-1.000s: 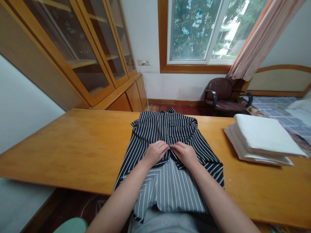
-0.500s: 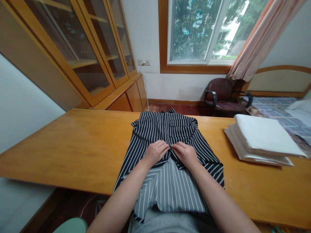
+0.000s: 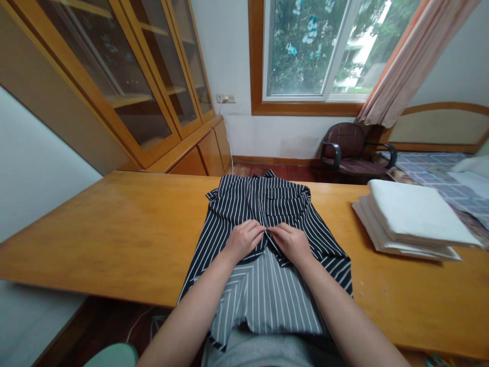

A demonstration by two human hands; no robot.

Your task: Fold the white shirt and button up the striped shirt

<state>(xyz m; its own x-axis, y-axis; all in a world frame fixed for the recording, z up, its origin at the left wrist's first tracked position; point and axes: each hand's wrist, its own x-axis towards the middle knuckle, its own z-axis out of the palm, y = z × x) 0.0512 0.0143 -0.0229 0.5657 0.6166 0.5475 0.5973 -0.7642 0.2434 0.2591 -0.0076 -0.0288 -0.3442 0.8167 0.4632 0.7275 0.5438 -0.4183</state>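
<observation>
A black shirt with white stripes (image 3: pixel 244 204) lies flat on the wooden table (image 3: pixel 114 229), collar end away from me, its lower part hanging over the near edge. The front is open below my hands, showing the grey inside. My left hand (image 3: pixel 244 239) and my right hand (image 3: pixel 292 242) meet at the middle of the shirt. Each pinches one front edge of the shirt, fingertips almost touching at the opening.
A stack of folded white cloth (image 3: pixel 412 219) sits on the table's right side. Behind the table stand a glass-door cabinet (image 3: pixel 145 86), a dark armchair (image 3: pixel 351 150) under the window, and a bed (image 3: pixel 451 173) at far right.
</observation>
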